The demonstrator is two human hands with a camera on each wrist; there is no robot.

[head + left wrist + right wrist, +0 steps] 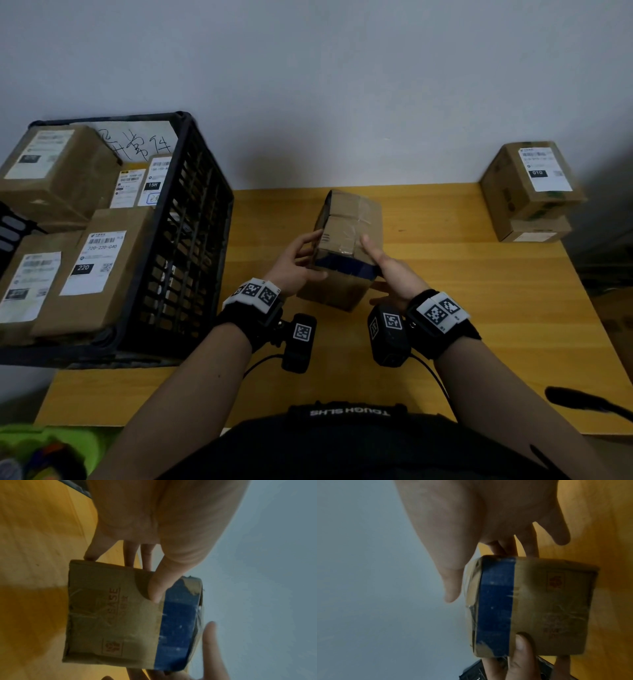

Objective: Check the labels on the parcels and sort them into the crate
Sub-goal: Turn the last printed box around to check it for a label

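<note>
Parcel in your hands: a small cardboard parcel (346,240) with a blue tape band (344,269) round it, held up above the desk (479,291) near its middle, tilted, with its taped seam side facing you. No shipping label shows on the faces in view.
Your left hand (294,263): grasping the parcel's left side, thumb pressed on the near face beside the blue band, fingers reaching behind the box.
Your right hand (394,270): grasping the parcel's right side, thumb lying along the upper face, fingers under and behind it.
Crate (191,240): black, slatted, on the left end of the desk, well apart from the held parcel. It holds several labelled parcels; the nearest label (94,262) reads 220, and one further back reads 15H.
Handwritten sheet (137,140): white, standing against the crate's far wall.
Waiting parcels: two boxes stacked (527,192) at the desk's far right corner, the top one's label reading 010.
</note>
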